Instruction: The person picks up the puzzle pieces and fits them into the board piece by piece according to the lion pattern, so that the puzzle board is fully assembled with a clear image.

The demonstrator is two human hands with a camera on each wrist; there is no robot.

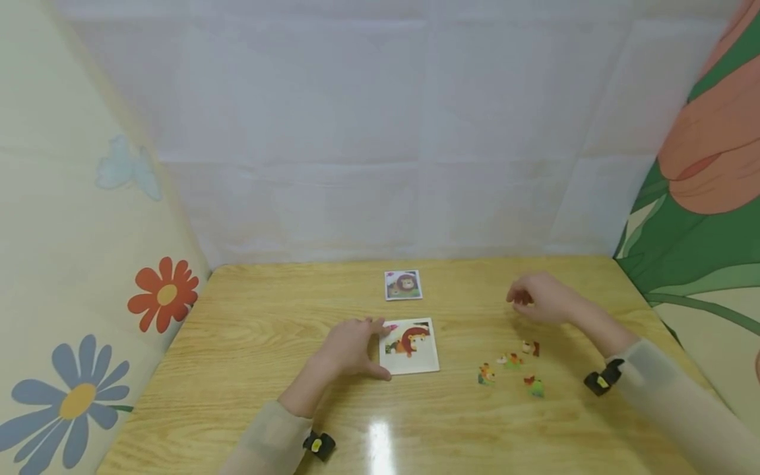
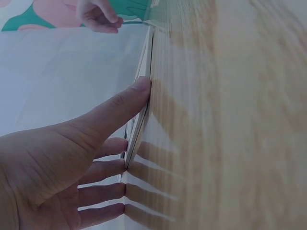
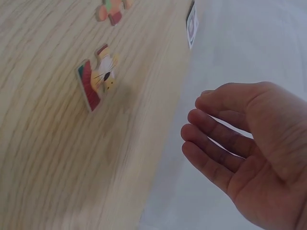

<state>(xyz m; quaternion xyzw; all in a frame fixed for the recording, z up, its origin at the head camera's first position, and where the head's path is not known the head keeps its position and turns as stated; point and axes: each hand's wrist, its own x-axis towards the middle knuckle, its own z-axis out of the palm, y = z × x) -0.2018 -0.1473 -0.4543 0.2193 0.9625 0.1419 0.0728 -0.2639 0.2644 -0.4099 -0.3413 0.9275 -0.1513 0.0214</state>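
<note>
My left hand (image 1: 350, 346) spans the left side of a white square puzzle board (image 1: 410, 363) with a partly assembled lion picture. Its thumb touches the board's edge in the left wrist view, and the other fingers extend nearly straight along it. Off to the right, my right hand (image 1: 543, 298) hovers over the table, fingers loosely bent and nothing held. Nearest below it lies a puzzle piece (image 3: 98, 76) with a whiskered animal muzzle and a red part. Other loose pieces include an orange and green one (image 1: 487, 375) and a red and green one (image 1: 536, 386).
A small lion picture card (image 1: 404, 285) lies behind the board. Another orange piece (image 1: 512, 359) is among the loose ones. The wooden table (image 1: 237, 396) meets a white cloth (image 1: 297, 132) at the back. Flower-printed panels stand at both sides.
</note>
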